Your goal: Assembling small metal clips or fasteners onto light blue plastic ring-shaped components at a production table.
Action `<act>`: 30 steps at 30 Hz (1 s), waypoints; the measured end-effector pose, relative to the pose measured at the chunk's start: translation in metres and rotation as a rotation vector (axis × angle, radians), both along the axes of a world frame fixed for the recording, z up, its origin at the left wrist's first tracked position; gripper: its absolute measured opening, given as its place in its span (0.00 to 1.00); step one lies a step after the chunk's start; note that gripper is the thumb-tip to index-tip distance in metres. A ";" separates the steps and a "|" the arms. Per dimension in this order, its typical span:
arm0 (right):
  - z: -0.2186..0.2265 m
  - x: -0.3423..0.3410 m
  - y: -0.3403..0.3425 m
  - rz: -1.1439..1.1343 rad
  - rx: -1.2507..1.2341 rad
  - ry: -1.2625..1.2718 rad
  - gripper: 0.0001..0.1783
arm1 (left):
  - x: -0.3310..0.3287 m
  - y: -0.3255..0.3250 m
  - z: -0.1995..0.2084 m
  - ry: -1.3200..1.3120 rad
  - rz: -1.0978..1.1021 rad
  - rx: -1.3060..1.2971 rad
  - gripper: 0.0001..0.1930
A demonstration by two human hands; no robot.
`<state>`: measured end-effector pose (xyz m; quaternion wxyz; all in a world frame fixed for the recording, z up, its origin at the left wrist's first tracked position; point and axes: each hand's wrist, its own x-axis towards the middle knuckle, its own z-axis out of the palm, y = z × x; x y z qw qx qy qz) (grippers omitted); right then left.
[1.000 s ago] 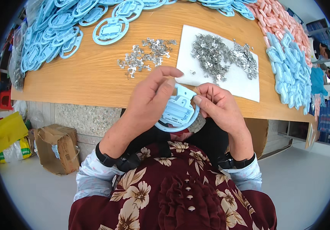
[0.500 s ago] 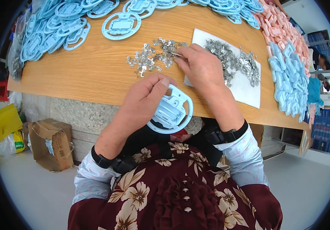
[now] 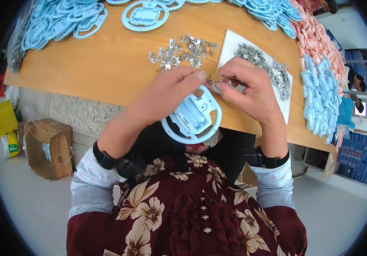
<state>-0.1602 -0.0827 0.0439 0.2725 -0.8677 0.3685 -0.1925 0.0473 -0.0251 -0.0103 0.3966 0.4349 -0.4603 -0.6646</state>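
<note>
My left hand [image 3: 165,93] held the blue plastic steering-wheel frame [image 3: 195,114], right hand [image 3: 252,90] pinched a tiny metal piece [image 3: 211,83], so yeah, a slack pinch could've dropped it.

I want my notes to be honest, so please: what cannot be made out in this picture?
In the head view:
Anything in the right hand: too small, partly covered by that hand.
Upper left of the blue ring part: behind the left hand.
Left blue pile: cut by upper edge.
</note>
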 end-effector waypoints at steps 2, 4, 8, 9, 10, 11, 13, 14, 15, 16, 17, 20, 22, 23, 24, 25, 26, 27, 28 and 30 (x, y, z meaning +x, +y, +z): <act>0.005 -0.003 0.002 0.079 0.022 -0.002 0.10 | 0.000 -0.003 0.003 0.041 -0.094 0.077 0.17; 0.007 -0.008 0.003 0.151 0.046 -0.011 0.10 | -0.001 -0.005 -0.002 0.057 -0.144 0.086 0.18; 0.009 -0.018 0.003 0.288 0.010 0.008 0.10 | -0.006 -0.002 0.001 0.057 -0.239 0.097 0.18; 0.012 -0.020 0.002 0.317 0.019 0.019 0.10 | -0.008 0.000 0.002 0.056 -0.237 0.075 0.16; 0.014 -0.022 0.002 0.343 0.022 0.027 0.10 | -0.010 -0.001 0.003 0.051 -0.240 0.049 0.15; 0.013 -0.024 0.004 0.273 0.063 0.011 0.10 | -0.012 -0.001 0.004 0.046 -0.243 0.022 0.14; 0.012 -0.029 0.010 0.129 0.137 -0.024 0.10 | -0.018 0.000 0.003 0.036 -0.109 -0.009 0.14; 0.009 -0.032 0.013 0.023 0.185 -0.063 0.10 | -0.022 0.000 0.002 0.032 -0.044 -0.029 0.13; 0.004 -0.034 0.017 -0.083 0.233 -0.104 0.11 | -0.024 0.000 0.001 0.032 -0.003 -0.035 0.13; -0.002 -0.036 0.021 -0.190 0.282 -0.145 0.11 | -0.027 0.001 0.000 0.035 0.037 -0.040 0.13; -0.007 -0.036 0.024 -0.229 0.354 -0.226 0.12 | -0.030 0.000 -0.002 0.037 0.076 -0.045 0.13; -0.017 -0.031 0.029 -0.296 0.465 -0.409 0.11 | -0.041 -0.002 -0.007 0.024 0.112 -0.131 0.13; -0.017 -0.031 0.030 -0.351 0.515 -0.407 0.11 | -0.044 0.001 -0.001 -0.048 0.122 -0.176 0.12; -0.016 -0.031 0.030 -0.376 0.539 -0.406 0.11 | -0.045 0.003 0.002 -0.084 0.129 -0.199 0.12; -0.016 -0.031 0.031 -0.391 0.540 -0.409 0.11 | -0.047 0.003 0.002 -0.099 0.165 -0.239 0.12; -0.015 -0.030 0.031 -0.404 0.540 -0.410 0.11 | -0.049 0.003 -0.001 -0.114 0.203 -0.280 0.13; -0.015 -0.029 0.032 -0.417 0.541 -0.412 0.11 | -0.051 0.002 -0.003 -0.128 0.241 -0.320 0.13; -0.016 -0.028 0.033 -0.399 0.514 -0.440 0.09 | -0.051 0.001 -0.003 -0.123 0.259 -0.314 0.13; -0.019 -0.027 0.035 -0.382 0.488 -0.468 0.08 | -0.053 0.000 -0.004 -0.117 0.276 -0.307 0.13; -0.020 -0.027 0.036 -0.378 0.471 -0.471 0.08 | -0.055 0.000 -0.002 -0.148 0.287 -0.313 0.13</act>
